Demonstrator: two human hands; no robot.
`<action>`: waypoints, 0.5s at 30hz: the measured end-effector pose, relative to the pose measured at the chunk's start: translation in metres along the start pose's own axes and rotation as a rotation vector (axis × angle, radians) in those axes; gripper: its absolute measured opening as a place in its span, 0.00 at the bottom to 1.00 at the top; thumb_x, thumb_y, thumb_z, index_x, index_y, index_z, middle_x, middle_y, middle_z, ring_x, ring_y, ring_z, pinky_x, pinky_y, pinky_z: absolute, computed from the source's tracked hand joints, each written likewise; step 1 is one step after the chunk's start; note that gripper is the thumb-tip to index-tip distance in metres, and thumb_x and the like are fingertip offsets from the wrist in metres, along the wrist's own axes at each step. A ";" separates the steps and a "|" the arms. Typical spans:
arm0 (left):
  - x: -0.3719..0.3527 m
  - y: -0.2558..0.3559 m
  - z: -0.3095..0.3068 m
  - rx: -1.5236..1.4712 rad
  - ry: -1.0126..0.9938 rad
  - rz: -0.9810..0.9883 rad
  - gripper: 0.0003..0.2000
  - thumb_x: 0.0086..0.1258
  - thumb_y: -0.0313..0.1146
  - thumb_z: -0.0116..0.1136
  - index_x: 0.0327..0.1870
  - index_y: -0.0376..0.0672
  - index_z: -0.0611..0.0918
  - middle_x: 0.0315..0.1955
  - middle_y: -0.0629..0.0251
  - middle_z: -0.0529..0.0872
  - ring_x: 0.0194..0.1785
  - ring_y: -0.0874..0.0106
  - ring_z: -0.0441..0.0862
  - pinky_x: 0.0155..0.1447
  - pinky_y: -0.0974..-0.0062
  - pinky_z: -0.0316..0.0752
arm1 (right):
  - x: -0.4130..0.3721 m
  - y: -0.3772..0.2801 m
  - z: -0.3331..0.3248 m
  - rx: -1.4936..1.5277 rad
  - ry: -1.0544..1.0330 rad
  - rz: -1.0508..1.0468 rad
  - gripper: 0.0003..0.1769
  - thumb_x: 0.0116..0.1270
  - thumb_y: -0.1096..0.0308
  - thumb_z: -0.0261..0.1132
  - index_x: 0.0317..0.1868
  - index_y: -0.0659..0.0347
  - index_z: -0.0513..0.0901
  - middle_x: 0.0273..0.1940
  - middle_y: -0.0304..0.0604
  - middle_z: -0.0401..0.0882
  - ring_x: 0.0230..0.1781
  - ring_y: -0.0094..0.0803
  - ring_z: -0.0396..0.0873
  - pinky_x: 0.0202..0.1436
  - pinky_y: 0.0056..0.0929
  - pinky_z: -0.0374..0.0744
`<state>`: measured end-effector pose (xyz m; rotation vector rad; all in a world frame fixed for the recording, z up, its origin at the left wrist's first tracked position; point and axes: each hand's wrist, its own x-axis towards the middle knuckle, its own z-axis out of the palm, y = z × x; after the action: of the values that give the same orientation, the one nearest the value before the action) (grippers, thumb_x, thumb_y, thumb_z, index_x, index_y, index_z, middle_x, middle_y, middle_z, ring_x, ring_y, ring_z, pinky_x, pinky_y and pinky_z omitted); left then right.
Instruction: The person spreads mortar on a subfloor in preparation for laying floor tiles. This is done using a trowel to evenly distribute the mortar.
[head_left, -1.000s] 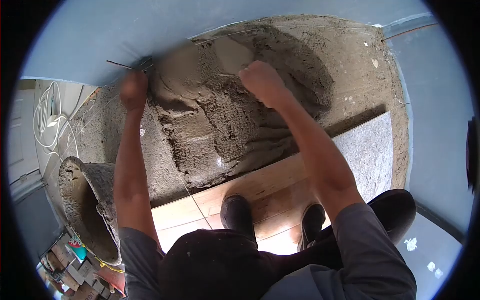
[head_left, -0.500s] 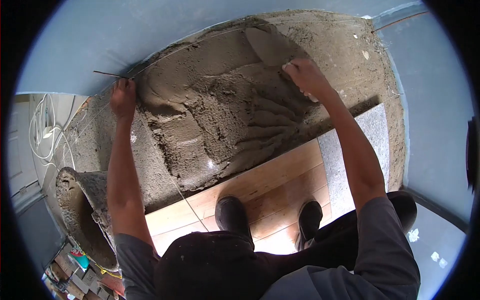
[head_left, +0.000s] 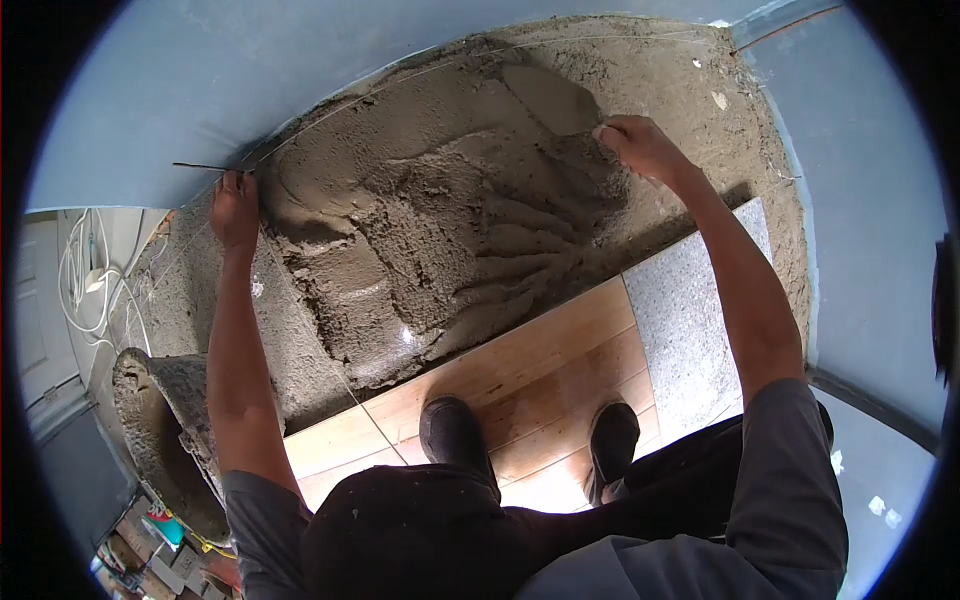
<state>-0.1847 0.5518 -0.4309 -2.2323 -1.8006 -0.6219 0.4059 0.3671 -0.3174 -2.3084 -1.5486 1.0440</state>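
Wet grey mortar (head_left: 430, 200) lies spread over the floor, with grooves fanning across its right part. My right hand (head_left: 645, 150) is closed around the handle of a trowel, whose broad mortar-coated blade (head_left: 552, 100) points up and left over the mortar's upper right. Beside the wall at the upper left, my left hand (head_left: 235, 212) is pinched at the end of a thin rod (head_left: 198, 166). A thin string (head_left: 400, 75) runs along the wall side of the mortar.
Wood-look tiles (head_left: 540, 345) and a speckled grey tile (head_left: 690, 305) border the mortar below. A mortar-crusted bucket (head_left: 165, 430) lies at the lower left. White cable (head_left: 75, 270) hangs at the left. Blue walls (head_left: 280, 60) enclose the area. My shoes (head_left: 455, 432) rest on the tiles.
The trowel and my right hand have moved slightly right across the mortar. My left hand stays at the rod's end. The whole view has shifted a little.
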 end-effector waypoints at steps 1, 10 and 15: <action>0.001 0.000 0.001 -0.005 -0.025 -0.028 0.11 0.74 0.40 0.56 0.43 0.42 0.82 0.41 0.55 0.87 0.45 0.50 0.84 0.49 0.51 0.79 | 0.015 0.004 0.001 -0.101 0.048 -0.109 0.25 0.75 0.48 0.61 0.51 0.64 0.85 0.30 0.50 0.83 0.28 0.42 0.83 0.40 0.44 0.82; -0.003 -0.019 0.015 -0.021 0.009 0.027 0.11 0.75 0.40 0.56 0.48 0.45 0.83 0.43 0.56 0.87 0.47 0.50 0.85 0.49 0.52 0.80 | 0.009 -0.004 -0.006 0.043 0.057 -0.066 0.25 0.73 0.48 0.61 0.45 0.67 0.83 0.33 0.49 0.83 0.28 0.43 0.83 0.36 0.44 0.83; 0.002 -0.013 0.015 -0.009 -0.066 -0.073 0.13 0.75 0.45 0.55 0.48 0.47 0.84 0.45 0.57 0.88 0.48 0.50 0.85 0.48 0.52 0.80 | -0.065 0.024 -0.008 0.701 0.176 0.324 0.20 0.74 0.50 0.62 0.45 0.60 0.84 0.27 0.40 0.78 0.21 0.27 0.78 0.21 0.30 0.78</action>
<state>-0.1937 0.5629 -0.4449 -2.2265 -1.9222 -0.5774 0.4148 0.3023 -0.2943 -2.0814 -0.6012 1.1693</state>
